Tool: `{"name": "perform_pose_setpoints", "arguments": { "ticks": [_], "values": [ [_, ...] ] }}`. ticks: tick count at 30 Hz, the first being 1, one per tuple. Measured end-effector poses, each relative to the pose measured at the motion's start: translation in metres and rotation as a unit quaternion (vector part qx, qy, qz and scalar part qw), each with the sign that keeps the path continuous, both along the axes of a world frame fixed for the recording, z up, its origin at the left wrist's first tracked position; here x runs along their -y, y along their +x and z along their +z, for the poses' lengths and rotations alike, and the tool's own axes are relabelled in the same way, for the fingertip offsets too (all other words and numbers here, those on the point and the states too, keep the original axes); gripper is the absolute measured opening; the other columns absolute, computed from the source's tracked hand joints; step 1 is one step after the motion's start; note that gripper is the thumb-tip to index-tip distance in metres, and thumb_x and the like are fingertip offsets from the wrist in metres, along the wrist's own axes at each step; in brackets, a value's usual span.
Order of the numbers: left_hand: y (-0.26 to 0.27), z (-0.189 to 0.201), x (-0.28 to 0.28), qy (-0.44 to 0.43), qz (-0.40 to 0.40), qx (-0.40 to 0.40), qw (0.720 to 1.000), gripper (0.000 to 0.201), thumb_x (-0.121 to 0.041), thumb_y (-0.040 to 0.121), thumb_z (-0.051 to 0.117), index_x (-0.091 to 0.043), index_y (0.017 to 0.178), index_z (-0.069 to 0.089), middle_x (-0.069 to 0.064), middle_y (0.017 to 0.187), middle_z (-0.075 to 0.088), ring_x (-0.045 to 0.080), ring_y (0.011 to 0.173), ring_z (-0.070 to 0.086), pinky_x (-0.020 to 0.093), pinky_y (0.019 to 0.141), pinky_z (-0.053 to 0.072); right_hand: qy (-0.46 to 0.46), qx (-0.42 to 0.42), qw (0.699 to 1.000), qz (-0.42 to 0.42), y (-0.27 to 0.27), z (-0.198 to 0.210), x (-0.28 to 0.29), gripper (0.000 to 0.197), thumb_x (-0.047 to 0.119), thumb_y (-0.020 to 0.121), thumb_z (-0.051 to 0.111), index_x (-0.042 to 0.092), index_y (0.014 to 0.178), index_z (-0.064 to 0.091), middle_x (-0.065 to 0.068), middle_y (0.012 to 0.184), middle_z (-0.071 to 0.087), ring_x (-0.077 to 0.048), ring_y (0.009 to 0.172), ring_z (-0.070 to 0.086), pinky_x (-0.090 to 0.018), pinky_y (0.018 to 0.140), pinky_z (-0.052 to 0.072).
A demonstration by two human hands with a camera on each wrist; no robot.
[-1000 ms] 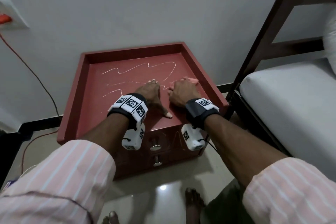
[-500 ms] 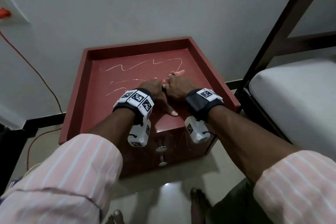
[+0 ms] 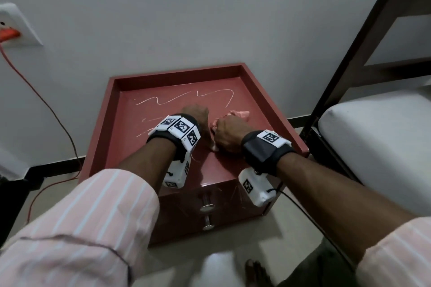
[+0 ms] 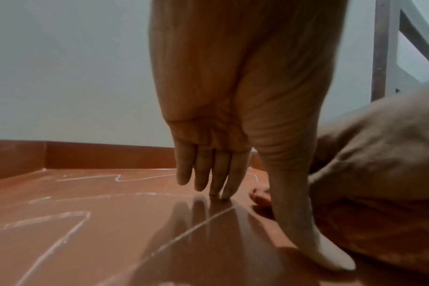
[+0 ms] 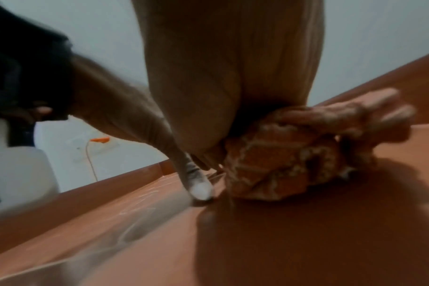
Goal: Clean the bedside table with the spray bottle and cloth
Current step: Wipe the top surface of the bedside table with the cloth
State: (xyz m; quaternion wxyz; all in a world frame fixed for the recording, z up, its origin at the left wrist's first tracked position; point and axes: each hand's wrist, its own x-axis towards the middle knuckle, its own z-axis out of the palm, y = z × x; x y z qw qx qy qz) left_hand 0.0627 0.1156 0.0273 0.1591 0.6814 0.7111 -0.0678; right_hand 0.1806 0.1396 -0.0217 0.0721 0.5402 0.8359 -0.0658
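Note:
The red bedside table [image 3: 102, 123] has a raised rim and white squiggly lines [image 3: 182, 98] across its top. My left hand [image 3: 197, 114] rests on the top with its fingers [image 4: 216, 174] straight and the tips touching the surface; it holds nothing. Right beside it, my right hand [image 3: 229, 133] grips a bunched pink cloth [image 3: 240, 114] pressed onto the table. The right wrist view shows the cloth [image 5: 282, 164] crumpled under my curled fingers. No spray bottle is in any view.
A bed with a white mattress [image 3: 384, 135] and a dark frame [image 3: 349, 53] stands close on the right. A wall socket [image 3: 14, 25] with an orange plug and a red cable [image 3: 46, 105] is on the left. Two drawer knobs [image 3: 206, 207] face me.
The right hand has gathered the cloth into a bunch, more of which now shows beyond its knuckles. Both hands stay side by side on the table top. The head view has tilted up.

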Motion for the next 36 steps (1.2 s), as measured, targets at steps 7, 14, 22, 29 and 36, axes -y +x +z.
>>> {"name": "perform_pose_setpoints", "arguments": {
  "ticks": [7, 14, 22, 29, 36],
  "values": [
    [-0.005, -0.005, -0.029, 0.031, 0.016, -0.007, 0.999, 0.074, -0.069, 0.028, 0.09, -0.016, 0.073, 0.064, 0.005, 0.079, 0.069, 0.027, 0.079, 0.068, 0.034, 0.073, 0.059, 0.057, 0.015, 0.995, -0.081, 0.021, 0.01, -0.066, 0.027, 0.017, 0.085, 0.054, 0.011, 0.108, 0.068, -0.014, 0.118, 0.067, -0.036, 0.111, 0.062, -0.042, 0.091, 0.049],
    [-0.017, -0.012, -0.051, -0.013, 0.009, 0.015, 1.0, 0.093, -0.065, 0.032, 0.092, -0.009, 0.104, 0.074, 0.009, 0.103, 0.072, 0.03, 0.093, 0.068, 0.039, 0.087, 0.059, -0.048, -0.072, 0.996, -0.011, 0.008, 0.019, -0.1, 0.028, 0.033, 0.095, 0.061, 0.015, 0.113, 0.071, -0.003, 0.125, 0.067, -0.02, 0.11, 0.062, -0.025, 0.087, 0.046],
    [-0.016, -0.012, -0.077, -0.015, -0.006, -0.008, 1.0, 0.087, -0.064, 0.037, 0.091, -0.014, 0.106, 0.072, 0.009, 0.109, 0.071, 0.03, 0.094, 0.067, 0.041, 0.089, 0.059, 0.003, -0.025, 1.0, -0.007, -0.022, 0.005, -0.119, 0.036, 0.038, 0.092, 0.052, 0.019, 0.119, 0.067, -0.008, 0.127, 0.064, -0.03, 0.117, 0.059, -0.041, 0.104, 0.044],
    [-0.021, -0.02, -0.094, -0.022, -0.004, -0.021, 1.0, 0.08, -0.054, 0.047, 0.094, -0.012, 0.112, 0.073, 0.01, 0.112, 0.071, 0.03, 0.098, 0.067, 0.042, 0.09, 0.058, 0.057, 0.019, 0.995, -0.083, -0.015, -0.002, -0.16, 0.039, 0.03, 0.091, 0.045, 0.017, 0.124, 0.063, -0.017, 0.136, 0.057, -0.039, 0.127, 0.05, -0.046, 0.107, 0.042],
    [-0.018, -0.016, -0.092, -0.02, -0.015, -0.024, 0.999, 0.098, -0.06, 0.035, 0.095, -0.015, 0.119, 0.068, 0.01, 0.12, 0.068, 0.031, 0.099, 0.065, 0.04, 0.093, 0.056, 0.038, -0.048, 0.997, 0.038, -0.037, -0.003, -0.166, 0.024, 0.037, 0.085, 0.044, 0.03, 0.097, 0.063, -0.001, 0.118, 0.066, -0.028, 0.115, 0.06, -0.039, 0.094, 0.045]
  ]
}}
